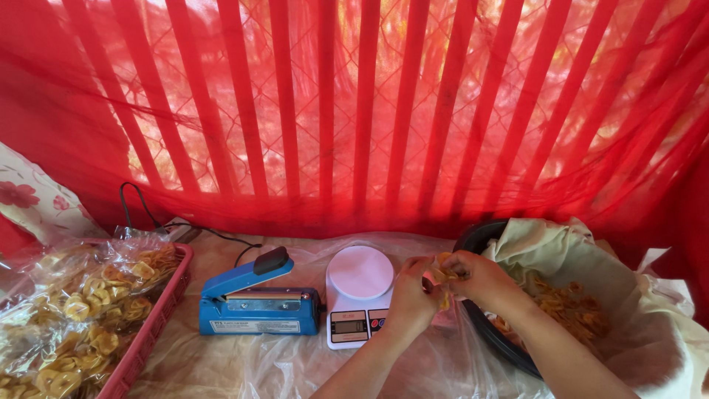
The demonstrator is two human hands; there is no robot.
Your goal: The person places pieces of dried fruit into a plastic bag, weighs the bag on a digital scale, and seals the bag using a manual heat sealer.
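Fingers of both hands — left hand [408, 295], right hand [478, 279] — are pinched together on a few yellow chips [444, 275], held just past the white scale [360, 290] at its three o'clock. The chips look light, thin and brittle — best gripped softly at the rims. The lined basin [480, 240] of chips sits at the hands' four o'clock; the blue sealer [258, 303] at nine.

Pretty cramped here. Both hands, left hand [408, 295] and right hand [476, 278], meet just right of white scale [360, 294]. Blue sealer [258, 299] blocks left of scale, red tray [151, 325] of bagged chips beyond it. Black basin [484, 325] with cloth crowds right. Open tabletop [221, 362] strip in front, covered in loose plastic sheet. Red curtain [354, 111] closes off back.
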